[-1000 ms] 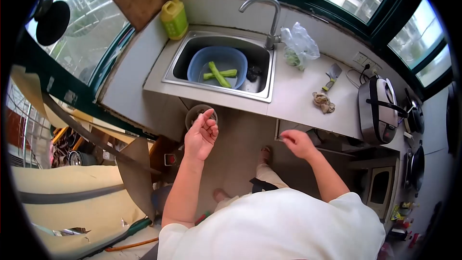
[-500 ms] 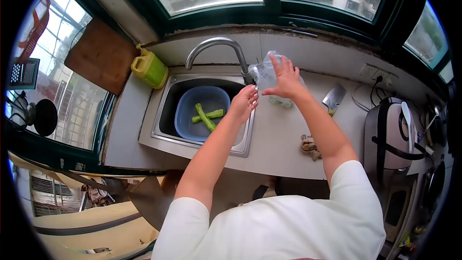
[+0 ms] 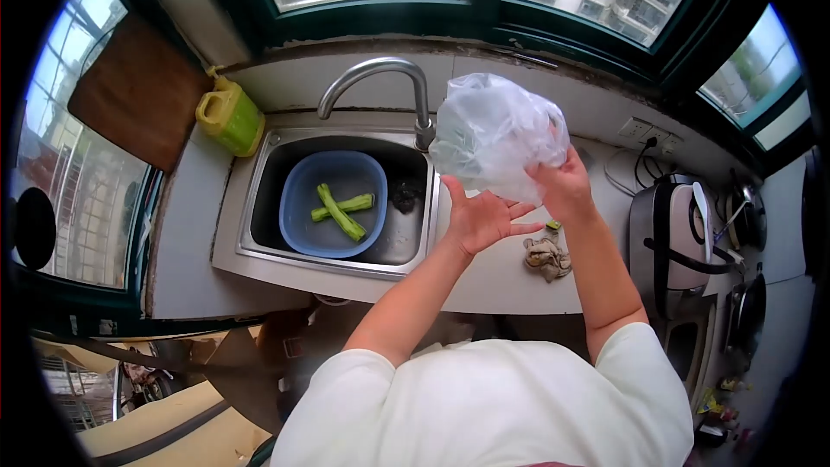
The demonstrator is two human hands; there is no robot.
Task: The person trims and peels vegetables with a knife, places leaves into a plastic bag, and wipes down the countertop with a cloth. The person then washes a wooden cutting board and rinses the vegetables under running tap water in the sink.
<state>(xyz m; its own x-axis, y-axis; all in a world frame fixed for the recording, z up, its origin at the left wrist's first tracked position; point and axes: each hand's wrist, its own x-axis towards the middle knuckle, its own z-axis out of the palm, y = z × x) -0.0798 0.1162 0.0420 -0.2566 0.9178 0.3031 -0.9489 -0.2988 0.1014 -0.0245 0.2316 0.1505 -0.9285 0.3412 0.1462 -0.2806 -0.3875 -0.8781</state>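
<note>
A clear plastic bag (image 3: 493, 134), crumpled and puffed out, is held up over the counter beside the sink. My right hand (image 3: 564, 183) grips its lower right side between thumb and fingers. Just below the bag, my left hand (image 3: 488, 220) is open, palm up with fingers spread; whether its fingertips touch the plastic I cannot tell. To the left, two peeled green stalks (image 3: 341, 207) lie crossed inside a blue basin (image 3: 294, 175), which stands in the steel sink (image 3: 402, 233).
A curved faucet (image 3: 376, 65) rises behind the sink. A yellow-green jug (image 3: 232, 117) stands at its left. On the counter lies a crumpled cloth (image 3: 546, 258). A rice cooker (image 3: 679, 233) stands at the right, below a wall socket (image 3: 644, 131) with cords.
My right hand has taken hold of the plastic bag and lifted it from the counter. The left hand has moved right and turned palm up beneath it. The camera view has shifted.
</note>
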